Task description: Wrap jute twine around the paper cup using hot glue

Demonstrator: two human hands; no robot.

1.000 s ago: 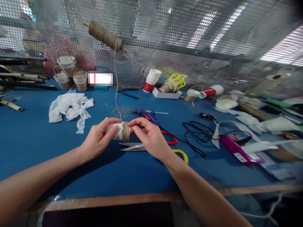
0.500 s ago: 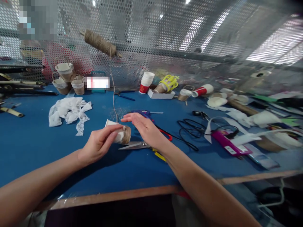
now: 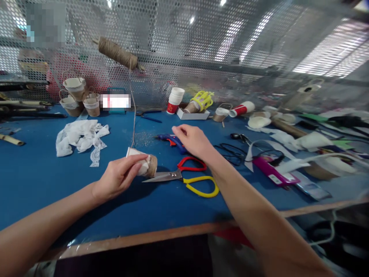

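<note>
Twine-wrapped paper cup (image 3: 147, 167) sits tilted on its side above the tabletop (image 3: 144, 211), held in the closed grip of the left hand (image 3: 117, 176), near the blades of the scissors (image 3: 174, 176). A strand of twine (image 3: 134, 115) runs down to it from the spool (image 3: 115, 53). The right hand (image 3: 191, 140) is at the glue gun (image 3: 180, 146), but I cannot tell whether its grip has closed on it.

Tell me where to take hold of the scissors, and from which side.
Best, probably, by the red handle and yellow handle, coming from the right. The scissors lie flat with both loops spread toward that side, while the blades point left, showing just below the held cup. That approach should avoid the cutting edges.
</note>
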